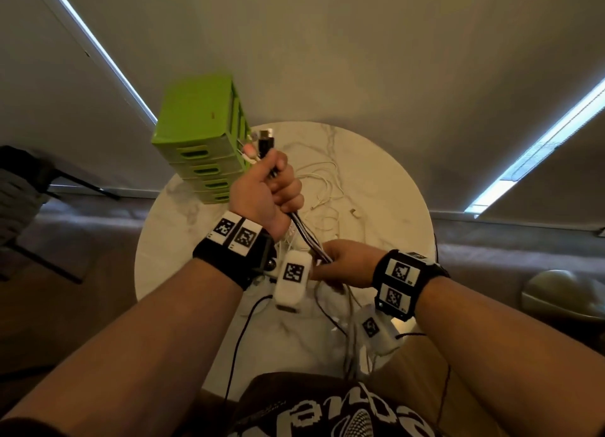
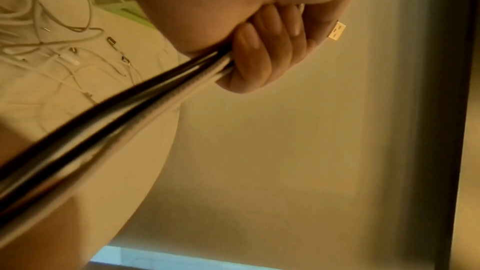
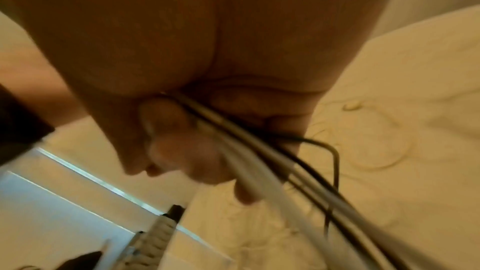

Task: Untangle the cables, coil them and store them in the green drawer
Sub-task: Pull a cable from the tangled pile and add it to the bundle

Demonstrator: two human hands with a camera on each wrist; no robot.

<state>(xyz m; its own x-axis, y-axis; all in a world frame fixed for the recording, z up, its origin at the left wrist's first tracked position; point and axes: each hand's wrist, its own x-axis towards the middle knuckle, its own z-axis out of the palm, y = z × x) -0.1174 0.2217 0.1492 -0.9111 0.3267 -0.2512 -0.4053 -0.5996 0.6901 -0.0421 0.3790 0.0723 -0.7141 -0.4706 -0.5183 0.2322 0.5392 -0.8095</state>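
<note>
A bundle of black and white cables (image 1: 304, 235) runs taut between my two hands above the round marble table (image 1: 386, 181). My left hand (image 1: 266, 191) grips the bundle's upper part in a fist, with USB plugs (image 1: 265, 139) sticking out above it. In the left wrist view the fingers (image 2: 262, 48) curl round the cables (image 2: 124, 120), and a plug (image 2: 337, 33) shows past them. My right hand (image 1: 343, 263) holds the lower part; its fingers (image 3: 182, 143) close on the strands (image 3: 272, 163). The green drawer unit (image 1: 203, 142) stands at the table's left rear, its drawers closed.
Loose white cables (image 1: 322, 187) with small plugs lie tangled on the middle of the table, also seen in the left wrist view (image 2: 52, 38). A dark chair (image 1: 29, 187) stands at the left. More cable ends hang over the table's near edge (image 1: 350, 332).
</note>
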